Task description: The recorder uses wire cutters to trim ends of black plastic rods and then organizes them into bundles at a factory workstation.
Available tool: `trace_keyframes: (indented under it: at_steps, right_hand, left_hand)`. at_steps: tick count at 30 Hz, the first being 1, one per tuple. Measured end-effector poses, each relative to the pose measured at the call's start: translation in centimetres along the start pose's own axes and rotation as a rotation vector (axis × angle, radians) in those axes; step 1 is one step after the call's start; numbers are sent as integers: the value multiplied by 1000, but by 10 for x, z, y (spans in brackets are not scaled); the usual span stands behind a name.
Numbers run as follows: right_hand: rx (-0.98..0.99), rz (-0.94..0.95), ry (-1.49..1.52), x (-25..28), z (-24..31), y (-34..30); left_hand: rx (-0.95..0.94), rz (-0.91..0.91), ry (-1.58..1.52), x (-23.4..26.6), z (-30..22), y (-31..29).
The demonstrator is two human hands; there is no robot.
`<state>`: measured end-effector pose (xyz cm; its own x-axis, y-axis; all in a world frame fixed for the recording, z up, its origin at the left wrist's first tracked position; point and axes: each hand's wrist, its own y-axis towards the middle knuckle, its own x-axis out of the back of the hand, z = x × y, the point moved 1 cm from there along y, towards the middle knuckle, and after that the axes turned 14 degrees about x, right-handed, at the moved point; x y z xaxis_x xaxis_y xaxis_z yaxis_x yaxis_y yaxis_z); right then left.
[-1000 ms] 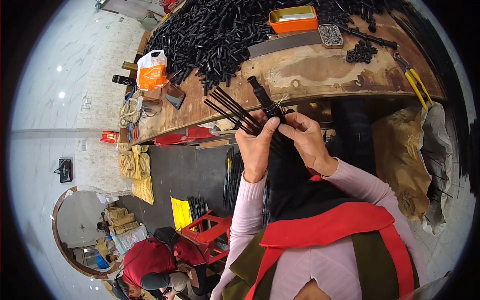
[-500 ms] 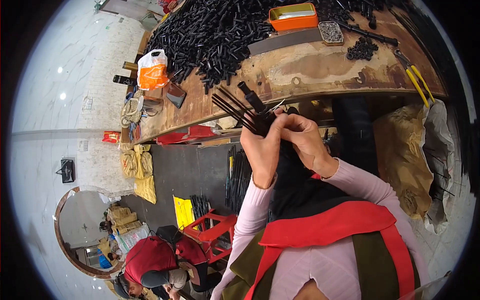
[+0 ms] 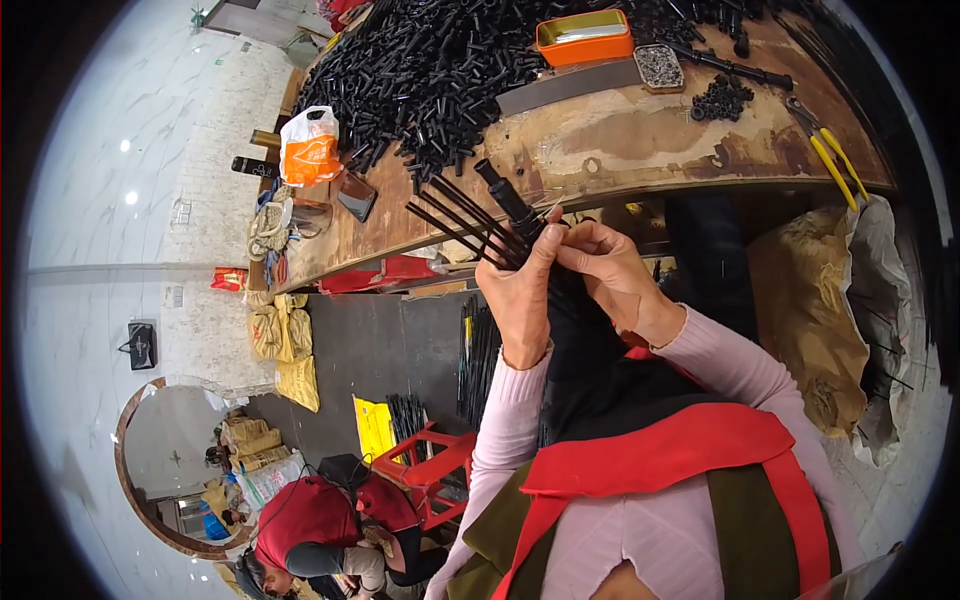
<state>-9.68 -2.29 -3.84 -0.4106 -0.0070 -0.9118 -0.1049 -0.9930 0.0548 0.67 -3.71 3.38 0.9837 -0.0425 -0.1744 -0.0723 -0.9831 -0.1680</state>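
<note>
Both hands, left hand (image 3: 520,295) and right hand (image 3: 612,275), have fingers clenched around a bundle of black rods (image 3: 470,225), just below the counter (image 3: 620,140) edge.

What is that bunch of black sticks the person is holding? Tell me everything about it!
The bundle of black rods is thin, straight and dark, probably metal or plastic. Several rods fan out up and to the left, beside a thicker black tube. The left hand and right hand grip its lower end, in front of the wooden workbench.
</note>
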Motion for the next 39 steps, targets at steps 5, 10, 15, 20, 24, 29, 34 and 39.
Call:
trace_keyframes:
  at_steps: [5, 10, 15, 20, 24, 29, 34, 39]
  right_hand:
    - [-134, -28, 53, 7, -3, 4]
    - [91, -34, -64, 11, -16, -12]
    - [109, -66, -52, 13, -21, -15]
    - [70, -108, -74, 8, -14, -15]
    - [92, -107, -130, 3, -11, -16]
    - [128, -81, -179, 6, -12, -14]
    - [91, -74, -121, 13, -11, -9]
    - [60, -111, -42, 18, -11, -8]
  left_hand:
    - [1, -64, 74, -1, -1, -5]
    - [68, 37, 96, 12, 8, 5]
    - [96, 122, 55, 18, 13, 7]
    - [168, 142, 72, 19, 12, 8]
    - [184, 186, 10, 19, 14, 12]
    - [197, 218, 15, 23, 16, 16]
    - [194, 228, 19, 20, 15, 15]
    - [147, 232, 35, 16, 12, 10]
